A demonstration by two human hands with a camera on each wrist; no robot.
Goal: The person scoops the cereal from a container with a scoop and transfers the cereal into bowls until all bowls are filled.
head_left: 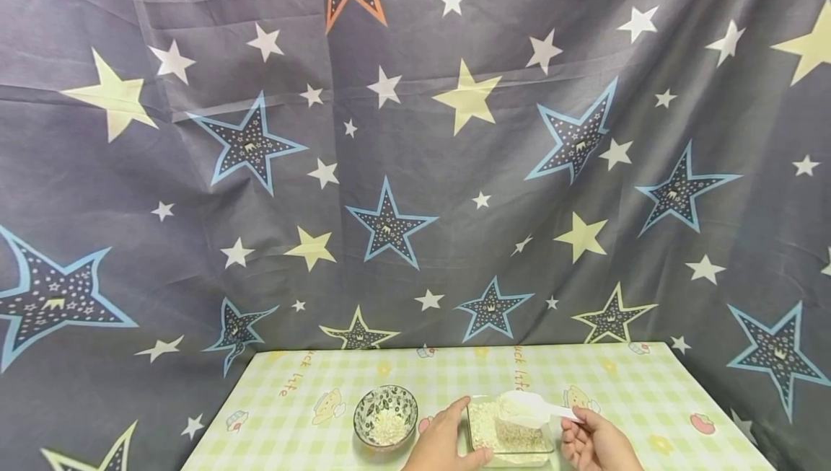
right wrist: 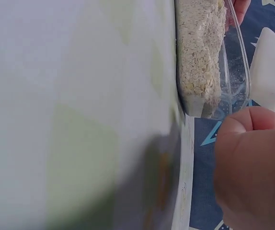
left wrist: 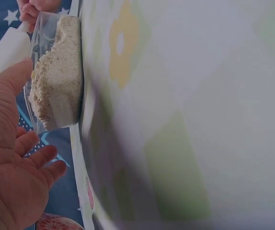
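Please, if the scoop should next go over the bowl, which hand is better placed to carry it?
Probably the right hand: it grips the scoop. The left hand is nearer the bowl, but it is beside the clear box and does not hold the scoop.

White scoop [head_left: 542,409], seemingly loaded, above upright clear rectangular container [right wrist: 234,69], unevenly filled with pale flakes [head_left: 482,424].

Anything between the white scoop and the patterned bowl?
Yes. In the head view the left hand, at the left side of the clear container, sits between the scoop and the bowl. A low sideways path would probably meet its fingers; going over might clear them. Nothing else visible stands between.
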